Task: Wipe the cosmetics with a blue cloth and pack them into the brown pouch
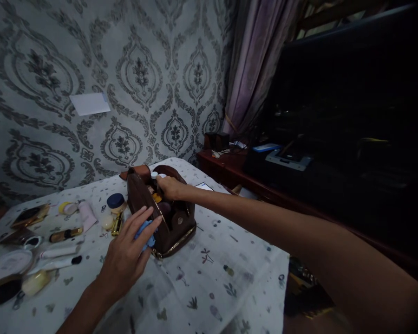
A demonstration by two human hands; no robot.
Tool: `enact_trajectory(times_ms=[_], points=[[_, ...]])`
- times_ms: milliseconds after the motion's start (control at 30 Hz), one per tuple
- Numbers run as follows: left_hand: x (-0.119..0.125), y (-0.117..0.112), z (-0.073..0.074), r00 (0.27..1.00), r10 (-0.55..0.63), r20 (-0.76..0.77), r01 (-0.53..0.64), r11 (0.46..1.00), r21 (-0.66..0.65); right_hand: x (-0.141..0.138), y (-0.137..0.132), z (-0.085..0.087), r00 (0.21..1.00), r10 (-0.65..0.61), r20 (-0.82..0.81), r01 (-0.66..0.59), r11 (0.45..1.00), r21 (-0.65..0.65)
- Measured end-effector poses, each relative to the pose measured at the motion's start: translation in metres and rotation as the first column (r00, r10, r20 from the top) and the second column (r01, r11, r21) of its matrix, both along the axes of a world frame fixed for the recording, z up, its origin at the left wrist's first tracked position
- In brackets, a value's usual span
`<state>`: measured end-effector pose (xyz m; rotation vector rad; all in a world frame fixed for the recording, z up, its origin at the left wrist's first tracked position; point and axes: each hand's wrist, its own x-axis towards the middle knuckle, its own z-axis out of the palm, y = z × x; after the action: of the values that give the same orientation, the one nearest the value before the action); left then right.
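Note:
A dark brown zip bag (pixel 134 192) stands unzipped on the patterned tablecloth. My right hand (pixel 171 189) reaches into its mouth with fingers closed around something with a white rounded end (pixel 162 176); the rest of it is hidden. Beside that shows another white cap (pixel 154 175). A yellow item (pixel 156 197) lies inside the bag. Against the bag's near left side rests my left hand (pixel 127 250), its fingers long over a crumpled blue cloth-like piece (pixel 146 235) between them and the thumb. Close to those fingers are a gold tube (pixel 117 224) and a jar with a navy lid (pixel 115 201).
Several cosmetics lie at the left: a pink tube (pixel 87 216), a gold-and-black tube (pixel 66 234), a brush (pixel 57 264) and a round compact (pixel 9 266). A phone (pixel 204 186) is behind the bag. A dark red cabinet (pixel 219 162) adjoins the table at right.

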<state>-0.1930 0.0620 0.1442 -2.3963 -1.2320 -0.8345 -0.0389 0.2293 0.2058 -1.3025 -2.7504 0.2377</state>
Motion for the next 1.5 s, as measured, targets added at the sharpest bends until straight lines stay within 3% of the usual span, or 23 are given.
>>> enact_trajectory(times_ms=[133, 233, 400, 633, 767, 967, 1233, 1500], points=[[0.0, 0.0, 0.0, 1.0, -0.005, 0.002, 0.005, 1.0, 0.005, -0.003, 0.006, -0.006, 0.998, -0.052, 0.019, 0.052, 0.999, -0.005], [-0.001, 0.0, 0.0, 1.0, 0.001, -0.012, -0.001, 1.0, 0.01, -0.001, 0.008, -0.008, 0.999, -0.02, 0.03, 0.019, 0.999, 0.03], [-0.001, -0.001, -0.001, 1.0, 0.007, -0.02, -0.007, 1.0, 0.013, 0.005, 0.002, -0.006, 0.994, 0.065, 0.085, -0.077, 0.987, 0.139], [0.0, 0.0, -0.002, 1.0, 0.017, -0.02, -0.016, 1.0, 0.009, -0.002, -0.005, -0.01, 0.978, -0.001, 0.209, -0.065, 0.949, 0.307], [0.0, 0.0, -0.002, 1.0, 0.009, -0.023, -0.009, 1.0, 0.018, -0.004, -0.009, -0.006, 0.965, 0.033, 0.261, -0.132, 0.92, 0.37], [0.0, 0.0, -0.002, 0.999, 0.004, -0.034, -0.003, 1.0, 0.011, 0.001, -0.004, 0.001, 0.927, 0.134, 0.35, -0.276, 0.875, 0.397], [0.0, -0.001, -0.001, 0.999, 0.01, -0.03, -0.009, 1.0, 0.02, 0.005, 0.006, -0.006, 0.886, 0.208, 0.415, -0.389, 0.822, 0.417], [0.0, -0.001, -0.002, 1.0, 0.013, -0.026, -0.012, 1.0, 0.015, 0.006, 0.003, 0.007, 0.871, 0.15, 0.469, -0.355, 0.85, 0.388]])
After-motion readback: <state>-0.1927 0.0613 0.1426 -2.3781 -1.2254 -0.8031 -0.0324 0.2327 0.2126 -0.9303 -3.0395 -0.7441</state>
